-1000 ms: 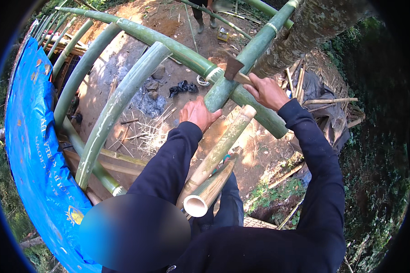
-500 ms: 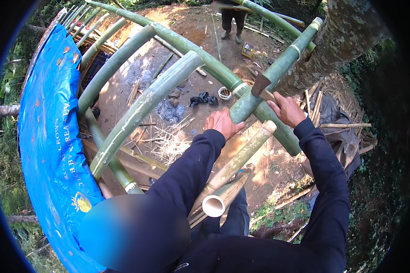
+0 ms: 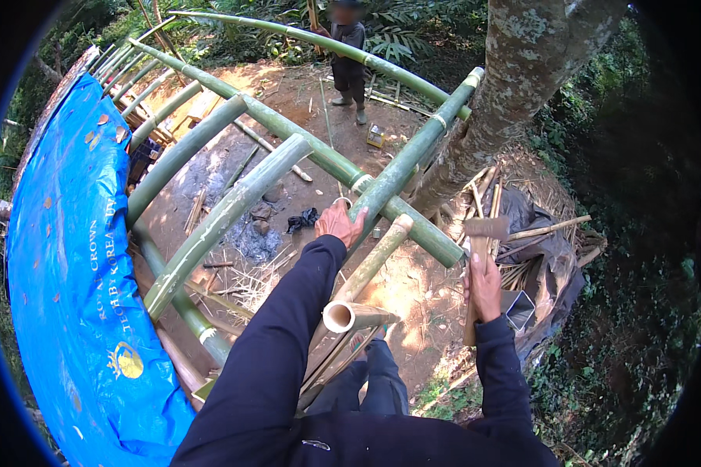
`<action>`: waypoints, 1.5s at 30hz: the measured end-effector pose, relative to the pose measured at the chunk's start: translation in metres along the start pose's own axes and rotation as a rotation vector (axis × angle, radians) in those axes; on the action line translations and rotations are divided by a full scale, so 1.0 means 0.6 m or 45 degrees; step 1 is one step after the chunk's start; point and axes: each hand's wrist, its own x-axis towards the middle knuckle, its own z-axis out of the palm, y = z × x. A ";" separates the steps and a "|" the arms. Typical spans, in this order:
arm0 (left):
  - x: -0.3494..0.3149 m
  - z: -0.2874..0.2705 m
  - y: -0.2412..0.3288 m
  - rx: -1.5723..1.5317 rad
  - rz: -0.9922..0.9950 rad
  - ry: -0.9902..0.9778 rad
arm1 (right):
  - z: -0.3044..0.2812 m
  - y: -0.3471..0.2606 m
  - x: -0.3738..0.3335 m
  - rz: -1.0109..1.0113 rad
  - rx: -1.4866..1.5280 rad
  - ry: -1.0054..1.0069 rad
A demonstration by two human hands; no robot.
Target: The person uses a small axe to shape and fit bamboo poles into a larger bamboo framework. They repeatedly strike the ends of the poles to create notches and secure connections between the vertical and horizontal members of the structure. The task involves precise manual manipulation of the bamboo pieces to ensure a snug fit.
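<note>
My right hand (image 3: 485, 286) is closed around the wooden handle of a hatchet (image 3: 487, 227), held with its dark head uppermost, to the right of the bamboo frame and apart from it. At the near end of a green bamboo crosspole (image 3: 421, 140), my left hand (image 3: 339, 223) grips the pole. That crosspole lies over a long green bamboo pole (image 3: 327, 159) running from the far left to the right. Just below the crossing stands a paler bamboo post (image 3: 378, 258). An open bamboo end (image 3: 339, 315) faces up close to my body.
A blue tarp (image 3: 62, 257) covers the left side beside arched bamboo pieces (image 3: 230, 222). A tree trunk (image 3: 514, 78) rises behind the crosspole. Dark sheeting (image 3: 526, 210) and bamboo scraps lie at right. Another person (image 3: 349, 58) stands at the back, near a yellow box (image 3: 375, 136).
My right hand has drawn the hatchet away from the crossing poles, rightward and toward me, its head now raised. My left hand stays on the crosspole. The view has shifted, showing more of the other person.
</note>
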 end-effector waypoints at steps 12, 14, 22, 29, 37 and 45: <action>-0.041 -0.224 -0.158 -2.362 -0.733 0.397 | -0.161 0.201 -0.470 0.523 0.506 0.660; -0.104 -0.272 -0.189 -2.800 -0.823 0.295 | -0.144 0.202 -0.466 0.567 0.665 0.691; -0.398 -0.270 -0.129 -3.043 -0.946 -0.044 | -0.009 0.007 -0.373 0.088 0.161 -0.056; -0.504 -0.279 -0.115 -2.662 -0.725 -0.180 | 0.136 -0.146 -0.383 -0.640 -0.460 -0.264; -0.643 -0.406 -0.185 -1.583 -0.490 0.541 | 0.177 -0.146 -0.402 -0.558 -0.491 -0.346; -0.787 -0.462 -0.245 -0.189 -0.672 0.989 | 0.135 -0.095 -0.362 -0.409 -0.378 -0.339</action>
